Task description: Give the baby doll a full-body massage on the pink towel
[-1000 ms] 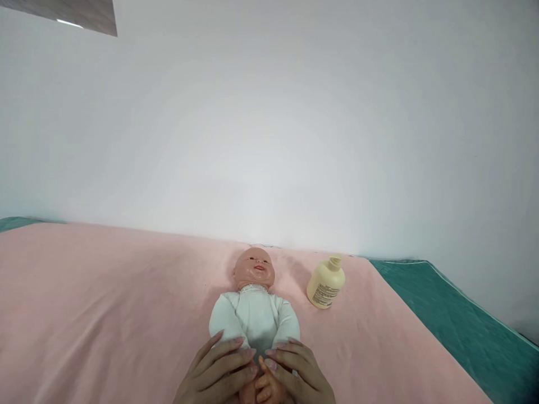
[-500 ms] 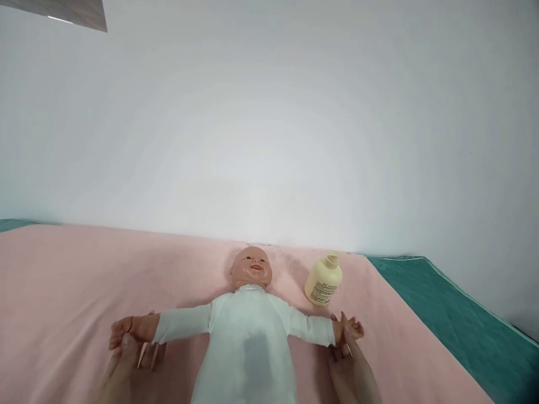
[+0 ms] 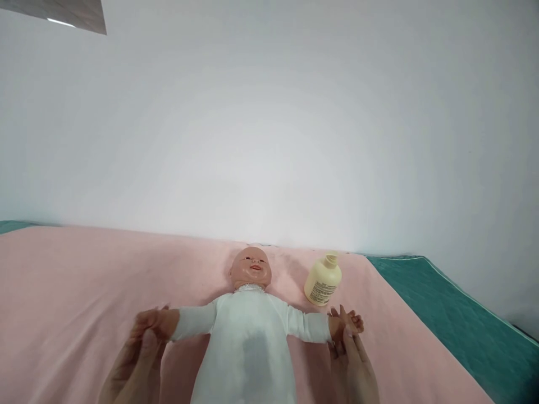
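Observation:
A baby doll point(image 3: 251, 348) in a white cloth suit lies on its back, its head toward the wall and both arms stretched out sideways. My left hand point(image 3: 137, 365) is closed round the doll's hand and wrist at the left, thumb on top and fingers underneath. At the right, my right hand point(image 3: 353, 359) grips the doll's other hand, with the thumb against its palm side and some fingers hidden beneath the forearm. Just beyond that arm stands a pale yellow pump bottle point(image 3: 323, 280) with dark print on its side.
A pink cloth point(image 3: 84, 275) lies under the doll and bottle, with creases at the left. Green padded fabric point(image 3: 450, 308) shows along its right edge. A white wall point(image 3: 269, 123) rises directly behind. A grey-brown panel point(image 3: 63, 14) hangs at the upper left.
My left hand has moved right and drawn the doll's arm inward, its fingers now closer round the doll's wrist. My right hand has barely shifted; the bottle stays put.

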`<state>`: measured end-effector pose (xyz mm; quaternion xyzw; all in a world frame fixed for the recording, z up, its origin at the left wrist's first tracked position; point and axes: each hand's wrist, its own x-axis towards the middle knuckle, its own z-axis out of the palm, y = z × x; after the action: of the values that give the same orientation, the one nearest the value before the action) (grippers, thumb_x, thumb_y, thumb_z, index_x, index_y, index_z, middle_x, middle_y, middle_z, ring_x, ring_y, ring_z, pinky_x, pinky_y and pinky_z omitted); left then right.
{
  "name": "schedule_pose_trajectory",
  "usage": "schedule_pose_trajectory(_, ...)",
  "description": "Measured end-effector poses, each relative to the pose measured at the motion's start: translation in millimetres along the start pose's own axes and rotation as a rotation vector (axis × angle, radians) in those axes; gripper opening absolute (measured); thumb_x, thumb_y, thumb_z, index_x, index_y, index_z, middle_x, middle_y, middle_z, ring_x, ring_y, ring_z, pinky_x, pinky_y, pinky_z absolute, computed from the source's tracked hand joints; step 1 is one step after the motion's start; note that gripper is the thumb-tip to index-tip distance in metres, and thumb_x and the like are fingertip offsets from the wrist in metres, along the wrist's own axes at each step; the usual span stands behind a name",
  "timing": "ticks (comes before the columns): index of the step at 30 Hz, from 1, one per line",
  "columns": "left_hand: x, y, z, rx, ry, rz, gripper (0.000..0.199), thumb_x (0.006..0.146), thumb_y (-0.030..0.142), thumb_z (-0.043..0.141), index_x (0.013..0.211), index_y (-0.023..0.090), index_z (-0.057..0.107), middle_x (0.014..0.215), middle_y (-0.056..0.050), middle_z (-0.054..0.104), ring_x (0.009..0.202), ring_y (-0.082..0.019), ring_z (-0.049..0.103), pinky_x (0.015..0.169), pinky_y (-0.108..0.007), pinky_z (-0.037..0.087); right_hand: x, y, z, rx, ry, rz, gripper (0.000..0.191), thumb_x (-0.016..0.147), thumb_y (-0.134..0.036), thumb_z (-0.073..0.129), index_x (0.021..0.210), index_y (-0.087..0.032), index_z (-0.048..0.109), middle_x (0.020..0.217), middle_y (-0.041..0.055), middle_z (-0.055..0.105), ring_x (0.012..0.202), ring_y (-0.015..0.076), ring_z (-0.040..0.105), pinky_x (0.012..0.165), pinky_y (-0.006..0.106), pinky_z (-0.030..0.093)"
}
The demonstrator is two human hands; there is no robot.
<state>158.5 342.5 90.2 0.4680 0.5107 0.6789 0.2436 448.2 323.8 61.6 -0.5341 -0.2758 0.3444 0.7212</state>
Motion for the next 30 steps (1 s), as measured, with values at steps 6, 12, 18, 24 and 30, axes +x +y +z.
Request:
schedule_pose_trajectory(6,-14.2,-28.8,-18.7,0.316,-0.386,0.332,0.031,0.083,0.038,0.065,0.114,0.034,0.065,0.114,0.005,0.071,0.109,-0.019,0.066,0.088,-0.028,0.058,-41.1,-16.1,29.8,-0.260,-0.174,-0.308,0.046,0.085,-0.049,0.068,0.121,-0.021,0.066,0.128,0.0098,0.063,0.119,0.0282,0.058,0.094,0.035,0.054)
schedule_pose_trajectory(12,-4.0,-34.7,-8.9,0.446,-0.578,0.914,0.034,0.084,0.031,0.065,0.118,0.033,0.063,0.116,0.002,0.071,0.114,-0.014,0.062,0.106,-0.028,0.045,-47.6,-7.3,40.0,-0.481,-0.622,-0.973,0.032,0.093,-0.033,0.060,0.125,-0.029,0.063,0.110,0.0052,0.072,0.103,0.0226,0.068,0.092,0.033,0.057)
schedule_pose_trajectory(18,-4.0,-37.5,-8.9,0.522,-0.565,1.017,0.032,0.084,0.028,0.062,0.115,0.037,0.064,0.112,0.005,0.072,0.110,-0.012,0.064,0.112,-0.030,0.038,-41.8,-15.5,46.8,-0.638,-0.717,-1.202,0.037,0.097,-0.031,0.055,0.133,-0.030,0.055,0.105,0.0046,0.073,0.097,0.0200,0.070,0.091,0.031,0.057)
schedule_pose_trajectory(24,-1.4,-38.5,-6.0,0.542,-0.510,1.134,0.029,0.083,0.033,0.064,0.112,0.036,0.064,0.111,0.007,0.072,0.111,-0.010,0.063,0.118,-0.027,0.023,-38.8,-10.6,47.1,-0.680,-0.736,-1.300,0.036,0.099,-0.029,0.052,0.135,-0.028,0.054,0.103,0.0043,0.074,0.098,0.0180,0.070,0.091,0.029,0.056)
schedule_pose_trajectory(30,-0.7,-34.8,-6.1,0.504,-0.529,1.110,0.030,0.083,0.033,0.066,0.113,0.035,0.065,0.112,0.009,0.072,0.115,-0.007,0.060,0.119,-0.024,0.017,-37.7,-12.3,50.2,-0.683,-0.717,-1.364,0.035,0.098,-0.024,0.054,0.132,-0.029,0.056,0.103,0.0030,0.074,0.095,0.0159,0.070,0.092,0.028,0.056)
